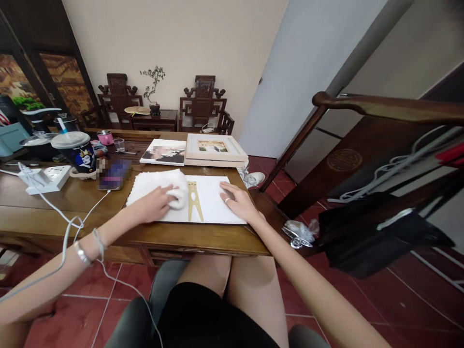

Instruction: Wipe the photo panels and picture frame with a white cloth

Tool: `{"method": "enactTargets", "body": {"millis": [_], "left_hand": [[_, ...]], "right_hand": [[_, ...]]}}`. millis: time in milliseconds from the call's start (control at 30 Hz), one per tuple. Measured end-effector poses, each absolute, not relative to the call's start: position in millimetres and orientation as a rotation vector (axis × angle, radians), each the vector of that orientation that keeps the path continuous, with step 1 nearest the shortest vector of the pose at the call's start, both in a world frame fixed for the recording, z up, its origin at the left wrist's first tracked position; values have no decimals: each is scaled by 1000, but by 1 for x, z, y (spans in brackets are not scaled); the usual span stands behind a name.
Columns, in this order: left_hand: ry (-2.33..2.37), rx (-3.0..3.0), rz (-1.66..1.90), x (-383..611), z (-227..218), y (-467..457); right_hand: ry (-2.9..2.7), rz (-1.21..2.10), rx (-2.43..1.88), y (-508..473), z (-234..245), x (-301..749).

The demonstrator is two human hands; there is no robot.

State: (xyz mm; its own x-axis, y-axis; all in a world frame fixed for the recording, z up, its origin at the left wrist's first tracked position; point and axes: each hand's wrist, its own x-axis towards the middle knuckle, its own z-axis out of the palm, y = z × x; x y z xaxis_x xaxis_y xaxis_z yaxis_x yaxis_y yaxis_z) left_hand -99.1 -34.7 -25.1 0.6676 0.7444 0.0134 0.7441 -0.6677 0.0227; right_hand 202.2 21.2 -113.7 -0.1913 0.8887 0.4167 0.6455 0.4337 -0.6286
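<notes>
On the table lies a flat white board (pixel 213 212) with a dark lower edge. A tan, A-shaped figure with an oval hole (pixel 193 202) shows at its middle; whether it is printed or a loose piece I cannot tell. A white fluffy cloth (pixel 148 183) covers the board's left part. My left hand (pixel 159 202) is closed on a bunched fold of this cloth, just left of the tan figure. My right hand (pixel 237 200), with a ring on it, rests on the board's right side, fingers stretched out and holding nothing.
Behind the board are a photo panel (pixel 165 152) and a framed picture on a box (pixel 217 147). To the left stand a lidded drink cup (pixel 78 152), a phone (pixel 115 175) on a cable and a white power strip (pixel 50 179). A wooden chair (pixel 344 154) with a black bag is at right.
</notes>
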Motion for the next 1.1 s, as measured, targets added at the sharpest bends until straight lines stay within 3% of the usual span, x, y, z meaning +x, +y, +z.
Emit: {"method": "enactTargets", "body": {"millis": [300, 767, 1100], "left_hand": [[1452, 2792, 142, -115, -29, 25], [1317, 2784, 46, -126, -33, -137], [1373, 2728, 16, -125, -18, -36]], "right_hand": [[-1924, 422, -1286, 21, -114, 202], [-1947, 396, -1307, 20, -111, 201], [-1964, 388, -1314, 21, -113, 202]]}}
